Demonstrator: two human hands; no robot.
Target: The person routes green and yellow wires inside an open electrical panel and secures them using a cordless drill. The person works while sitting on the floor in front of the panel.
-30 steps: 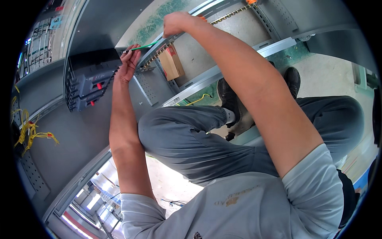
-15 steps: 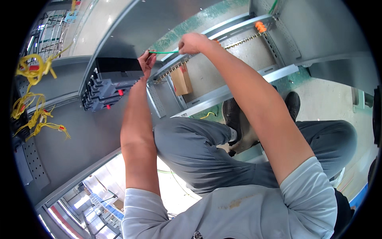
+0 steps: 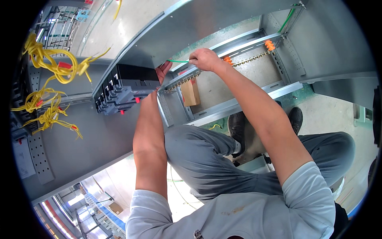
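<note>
A short green wire (image 3: 179, 61) runs between my two hands, over the far side of the grey metal cabinet frame. My right hand (image 3: 205, 59) is closed with the wire's right end at its fingertips. My left hand (image 3: 162, 71) has its fingers at the wire's left end; its palm and wrist are partly hidden behind a dark circuit breaker block (image 3: 137, 75) with red tabs. Below the hands lies a brass terminal bar (image 3: 248, 59) with a row of screws, with orange insulators (image 3: 269, 45) beside it.
Bundles of yellow wire (image 3: 51, 67) hang at the left. A small cardboard box (image 3: 190, 92) stands inside the frame. The frame's near rail (image 3: 246, 104) crosses in front of my shoes. Another green wire (image 3: 287, 20) runs along the cabinet's far right corner.
The whole view has shifted, so the cabinet and both hands sit lower and further right in it. My hands remain at the green wire, and the breaker block covers more of the left one.
</note>
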